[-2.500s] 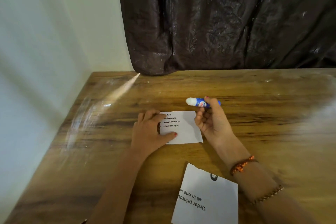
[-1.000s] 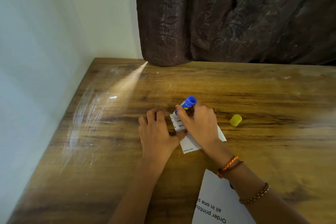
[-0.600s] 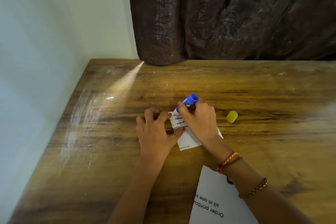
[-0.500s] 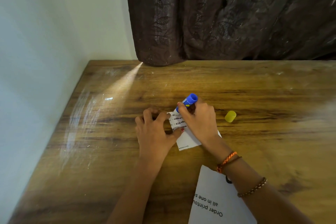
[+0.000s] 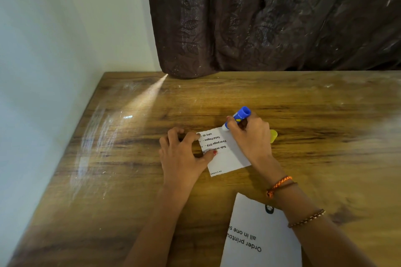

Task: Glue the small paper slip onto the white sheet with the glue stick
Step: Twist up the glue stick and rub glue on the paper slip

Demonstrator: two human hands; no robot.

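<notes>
**Glue going onto the slip's far corner, with the printed side up**

Nearest the camera, the white sheet (image 5: pixel 262 234) lies flat at the counter's (image 5: pixel 108 201) front edge, partly under the right forearm, its large print upside down to the viewer. It is well apart from the work and has no slip on it yet.

Further in, the small paper slip (image 5: pixel 225 154) rests on the counter, slightly skewed. The left hand (image 5: pixel 182 154) pins its left edge, with the thumb and curled fingers (image 5: pixel 173 134) pressing down on the paper rather than gripping it. The right hand (image 5: pixel 251 138) is closed around the glue stick (image 5: pixel 237 118), which is tilted so that its white tip touches the slip's far right corner and its blue base points up and away.

Just beyond the right hand, a yellow cap (image 5: pixel 273 136) peeps out, mostly hidden. A dark curtain (image 5: pixel 260 17) hangs behind.

The risks from here, as a judgement: the tip sits right at the paper's edge, so a stroke outward could smear glue onto the counter and stick the slip there. A hard drag toward the unpinned right side could buckle or tear the thin paper. The glue appears to be going on the printed face, so the text may end up hidden. The forearm could also nudge the sheet.
</notes>
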